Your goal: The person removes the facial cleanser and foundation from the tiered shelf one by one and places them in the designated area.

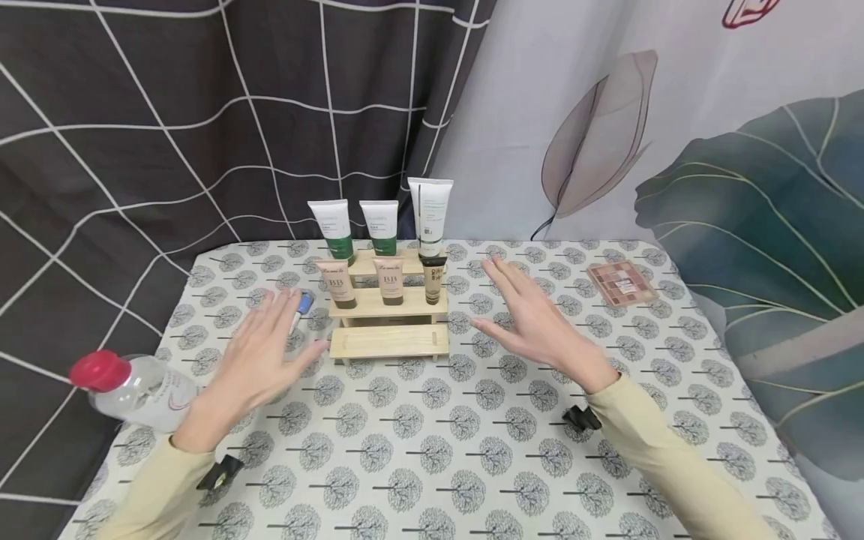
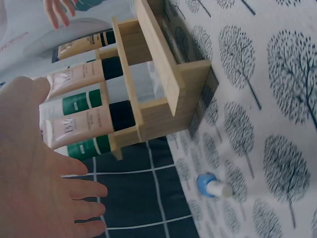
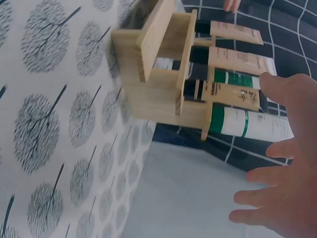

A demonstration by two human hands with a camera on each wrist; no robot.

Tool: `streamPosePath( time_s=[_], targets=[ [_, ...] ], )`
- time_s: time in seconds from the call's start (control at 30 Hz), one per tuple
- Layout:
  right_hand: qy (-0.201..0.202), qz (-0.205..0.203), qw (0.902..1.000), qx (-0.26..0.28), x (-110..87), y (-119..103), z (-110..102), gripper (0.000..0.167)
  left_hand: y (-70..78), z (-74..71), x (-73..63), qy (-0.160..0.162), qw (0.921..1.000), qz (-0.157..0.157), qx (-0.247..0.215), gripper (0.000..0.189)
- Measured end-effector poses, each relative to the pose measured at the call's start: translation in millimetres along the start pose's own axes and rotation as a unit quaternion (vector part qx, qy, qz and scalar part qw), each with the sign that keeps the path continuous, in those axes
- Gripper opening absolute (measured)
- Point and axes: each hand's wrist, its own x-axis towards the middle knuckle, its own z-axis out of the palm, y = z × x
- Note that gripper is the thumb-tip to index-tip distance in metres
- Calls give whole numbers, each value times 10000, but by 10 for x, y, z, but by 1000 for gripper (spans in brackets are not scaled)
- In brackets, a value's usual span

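A three-step wooden rack stands toward the back of the table. On its top step are two white-and-green tubes and a taller white tube. Two pink BB tubes and a small gold tube with dark ends line the middle step; the lowest step is bare. My left hand is spread left of the rack, its thumb toward the lowest step, holding nothing. Past its fingers lies a small blue-and-white object. To the rack's right, my right hand extends with straight fingers and empty palm.
A clear bottle with a red cap is beside my left wrist at the table's left edge. At the back right lies a pink makeup palette. A dark grid curtain and a pale leaf-print curtain hang behind the table.
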Motion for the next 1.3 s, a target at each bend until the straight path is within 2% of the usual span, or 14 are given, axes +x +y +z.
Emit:
streamPosePath(
  time_s=[0.17, 0.27, 0.37, 0.47, 0.6, 0.7, 0.8, 1.03, 1.17, 1.3],
  targets=[
    [436, -226, 9973, 538, 151, -24, 149, 85, -7, 128, 74, 100, 9988, -161, -452, 89],
    [773, -190, 9906, 1112, 243, -48, 256, 77, -11, 218, 103, 162, 9958, -329, -834, 85],
    [1056, -43, 9767, 1869, 351, -73, 369, 67, -17, 315, 131, 166, 9921, -452, -1156, 82],
    [1156, 166, 9589, 2584, 451, -95, 470, 61, -23, 415, 159, 98, 9884, -516, -1424, 80],
    [1184, 402, 9429, 3087, 532, -108, 560, 59, -8, 541, 195, 57, 9825, -556, -1774, 73],
    [1226, 499, 9357, 3269, 570, -108, 606, 56, 3, 630, 233, 74, 9779, -600, -2004, 69],
    [1214, 593, 9327, 3343, 608, -116, 649, 52, 4, 712, 279, -2, 9708, -729, -2284, 65],
    [1055, 806, 9327, 3352, 676, -137, 743, 40, 7, 917, 342, -217, 9465, -1050, -3043, 52],
    [1091, 828, 9306, 3396, 696, -131, 772, 33, 2, 985, 358, -191, 9415, -1101, -3180, 50],
    [1079, 911, 9292, 3415, 693, -122, 773, 32, -39, 1027, 370, -154, 9418, -1148, -3157, 52]
  ],
)
